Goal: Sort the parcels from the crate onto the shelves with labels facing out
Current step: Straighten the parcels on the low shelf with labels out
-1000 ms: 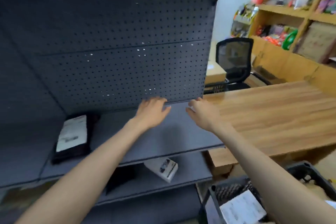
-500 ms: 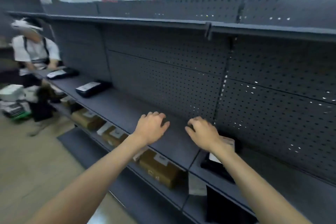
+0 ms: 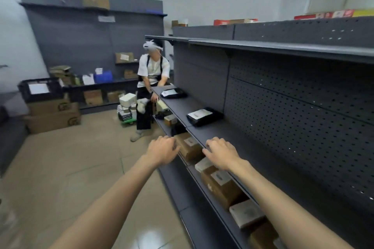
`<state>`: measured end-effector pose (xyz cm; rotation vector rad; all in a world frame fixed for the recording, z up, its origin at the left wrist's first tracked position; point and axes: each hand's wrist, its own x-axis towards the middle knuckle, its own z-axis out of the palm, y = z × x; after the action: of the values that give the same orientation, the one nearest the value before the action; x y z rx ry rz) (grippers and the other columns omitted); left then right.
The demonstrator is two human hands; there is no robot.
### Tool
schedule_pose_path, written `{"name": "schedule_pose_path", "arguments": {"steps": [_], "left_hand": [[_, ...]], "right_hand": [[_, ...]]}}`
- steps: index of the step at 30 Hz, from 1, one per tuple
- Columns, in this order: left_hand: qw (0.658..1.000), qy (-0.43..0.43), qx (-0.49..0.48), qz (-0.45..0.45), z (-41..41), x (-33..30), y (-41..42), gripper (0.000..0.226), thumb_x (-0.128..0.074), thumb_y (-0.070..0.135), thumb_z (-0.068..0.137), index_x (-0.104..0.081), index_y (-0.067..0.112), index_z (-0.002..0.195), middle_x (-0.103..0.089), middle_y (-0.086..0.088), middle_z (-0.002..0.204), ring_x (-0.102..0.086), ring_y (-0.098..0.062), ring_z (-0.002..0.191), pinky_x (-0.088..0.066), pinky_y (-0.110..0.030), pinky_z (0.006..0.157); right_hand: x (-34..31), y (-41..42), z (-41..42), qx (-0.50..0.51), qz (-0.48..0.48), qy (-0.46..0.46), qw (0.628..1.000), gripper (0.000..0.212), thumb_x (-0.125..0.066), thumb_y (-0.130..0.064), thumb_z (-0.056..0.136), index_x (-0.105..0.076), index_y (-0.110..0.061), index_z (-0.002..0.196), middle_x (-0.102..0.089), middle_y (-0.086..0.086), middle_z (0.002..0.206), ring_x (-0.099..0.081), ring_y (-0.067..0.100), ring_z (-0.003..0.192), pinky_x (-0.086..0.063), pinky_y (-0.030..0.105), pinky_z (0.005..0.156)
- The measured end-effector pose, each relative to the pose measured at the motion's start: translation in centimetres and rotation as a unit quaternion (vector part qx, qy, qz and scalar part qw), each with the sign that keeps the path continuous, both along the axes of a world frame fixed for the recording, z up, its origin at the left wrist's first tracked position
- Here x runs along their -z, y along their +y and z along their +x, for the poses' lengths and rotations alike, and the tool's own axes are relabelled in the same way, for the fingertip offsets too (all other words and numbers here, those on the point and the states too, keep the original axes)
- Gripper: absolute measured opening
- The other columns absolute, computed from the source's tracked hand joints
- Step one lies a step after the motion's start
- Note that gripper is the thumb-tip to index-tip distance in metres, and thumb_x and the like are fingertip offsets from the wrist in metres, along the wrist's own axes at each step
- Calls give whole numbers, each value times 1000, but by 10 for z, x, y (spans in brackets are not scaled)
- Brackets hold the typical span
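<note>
Both empty, loosely curled, the left hand [image 3: 162, 150] and right hand [image 3: 220, 153] hover over brown cardboard parcels [image 3: 221, 186] at five o'clock on the lower grey metal shelf [image 3: 204, 194], seemingly stiff, best gripped by opposite sides.

The print on the white labels of the two black parcels [image 3: 204, 116] on the middle shelf [image 3: 238, 143] is too small to read. The right hand [image 3: 221, 154] covers part of a white packet [image 3: 203, 164] on the lower shelf. The lowest cardboard box [image 3: 263, 236] runs off the bottom edge. Both forearms are cut off by that edge too. The crate [image 3: 40, 89] at the far left shows only a pale sheet; what lies beneath it cannot be told.
</note>
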<state>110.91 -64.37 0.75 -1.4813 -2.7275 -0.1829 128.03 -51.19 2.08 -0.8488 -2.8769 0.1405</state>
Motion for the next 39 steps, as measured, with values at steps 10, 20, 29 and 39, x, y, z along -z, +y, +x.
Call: {"name": "schedule_pose_path", "arguments": {"steps": [10, 20, 29, 39], "left_hand": [[995, 12, -98, -16, -190, -32, -4, 50, -43, 54, 99, -53, 19, 135, -59, -8, 135, -56, -30, 122, -49, -42, 94], [970, 0, -239, -50, -357, -9, -23, 56, -42, 57, 99, -50, 16, 138, -59, -9, 137, -56, -31, 124, -49, -42, 96], [972, -23, -234, -21, -509, 45, -3, 61, -40, 61, 98, -49, 17, 140, -58, -10, 138, -53, -30, 126, -46, -42, 98], [992, -46, -117, -29, -729, 58, 78, 58, -38, 59, 98, -49, 19, 139, -58, -11, 138, -52, -30, 127, -44, -41, 98]], "right_hand": [[-2, 43, -257, -140, -4, 7, 990, 36, -40, -40, 101, -52, -15, 125, -51, 12, 133, -49, 34, 123, -42, 44, 96], [31, 57, -461, -212, -12, -21, 977, 47, -40, -44, 99, -49, -15, 135, -51, 13, 136, -49, 35, 123, -41, 44, 99], [64, 70, -620, -199, 4, -34, 979, 50, -37, -48, 99, -53, -15, 133, -52, 13, 135, -49, 32, 124, -38, 43, 100], [76, 128, -806, -98, -10, -53, 994, 46, -38, -51, 99, -55, -16, 123, -56, 11, 127, -53, 31, 116, -43, 42, 93]]}}
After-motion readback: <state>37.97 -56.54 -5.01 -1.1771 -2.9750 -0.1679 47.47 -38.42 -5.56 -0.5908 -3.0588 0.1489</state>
